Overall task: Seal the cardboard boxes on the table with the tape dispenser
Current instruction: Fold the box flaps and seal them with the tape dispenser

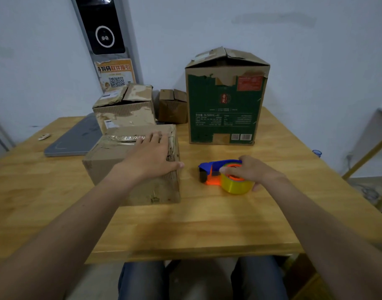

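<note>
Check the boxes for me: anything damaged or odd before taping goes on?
Yes. The tall green box has its print torn away near the top, and its flaps peak up unsealed. The box behind the near one is badly scuffed, flaps ajar.

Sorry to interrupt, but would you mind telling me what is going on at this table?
A person is sealing cardboard boxes. The left hand rests flat on the nearest cardboard box, which already has tape across its top. The right hand is on the tape dispenser, which sits on the wooden table. A tall green box and two smaller boxes stand behind, flaps not flat.
</note>
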`<state>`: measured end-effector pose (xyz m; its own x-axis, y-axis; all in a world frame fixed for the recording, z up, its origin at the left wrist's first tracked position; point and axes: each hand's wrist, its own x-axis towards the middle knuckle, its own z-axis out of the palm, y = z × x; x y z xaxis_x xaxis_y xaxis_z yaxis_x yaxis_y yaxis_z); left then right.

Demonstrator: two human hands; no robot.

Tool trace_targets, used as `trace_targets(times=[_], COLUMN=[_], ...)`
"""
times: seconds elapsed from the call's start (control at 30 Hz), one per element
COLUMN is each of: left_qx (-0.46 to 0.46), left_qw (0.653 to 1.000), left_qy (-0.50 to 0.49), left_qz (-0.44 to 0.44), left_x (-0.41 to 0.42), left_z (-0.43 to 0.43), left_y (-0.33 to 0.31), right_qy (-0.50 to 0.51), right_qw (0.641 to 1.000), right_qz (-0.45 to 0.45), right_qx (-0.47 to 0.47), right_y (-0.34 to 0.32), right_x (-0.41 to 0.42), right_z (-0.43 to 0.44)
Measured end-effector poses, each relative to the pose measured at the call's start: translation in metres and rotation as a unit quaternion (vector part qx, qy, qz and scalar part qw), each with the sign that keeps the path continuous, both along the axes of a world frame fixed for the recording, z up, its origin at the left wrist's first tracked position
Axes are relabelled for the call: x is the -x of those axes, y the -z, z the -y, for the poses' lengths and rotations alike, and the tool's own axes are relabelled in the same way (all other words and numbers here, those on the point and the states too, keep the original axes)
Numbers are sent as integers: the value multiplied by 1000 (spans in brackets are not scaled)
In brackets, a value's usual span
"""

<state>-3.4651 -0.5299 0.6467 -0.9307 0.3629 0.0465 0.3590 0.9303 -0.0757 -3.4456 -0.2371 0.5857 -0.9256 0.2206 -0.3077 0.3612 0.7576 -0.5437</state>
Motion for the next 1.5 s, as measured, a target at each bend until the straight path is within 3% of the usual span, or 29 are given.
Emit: trace_targets(times=[0.1, 0.23, 0.47, 0.57, 0.67, 0.73, 0.87, 0.97, 1.13, 1.5], left_qx=[0, -21, -37, -27, -46, -87, -212, -196, -164, -109], left_qw=[1000, 998, 972, 966, 959, 958, 954, 965, 968, 979], left_qy=[11, 67, 195, 213, 215, 193, 124, 114, 123, 94], left_qz=[-16, 7, 127, 146, 177, 194, 169, 133, 143, 145], left_x=[-8, -19, -24, -16, -6, 0, 20, 35, 58, 73], left_z=[-4, -6, 11, 34, 54, 65, 82, 81, 58, 45], left_y=[-2, -10, -30, -35, -39, -43, -42, -38, -29, -20], right_qy=[-44, -20, 25, 7, -98, -171, -349, -422, -453, -485], right_qw=[998, 993, 970, 959, 938, 921, 883, 869, 862, 831], right_qz=[15, -11, -28, -164, -303, -334, -301, -239, -166, -231], right_qx=[-45, -112, -242, -231, -137, -100, -85, -99, -159, -142], right_y=[0, -2, -14, -29, -45, -63, -92, -98, -84, -72], right_x=[-8, -16, -19, -10, 0, 2, 6, 19, 36, 22], right_z=[6, 9, -2, 5, 26, 47, 93, 116, 121, 106])
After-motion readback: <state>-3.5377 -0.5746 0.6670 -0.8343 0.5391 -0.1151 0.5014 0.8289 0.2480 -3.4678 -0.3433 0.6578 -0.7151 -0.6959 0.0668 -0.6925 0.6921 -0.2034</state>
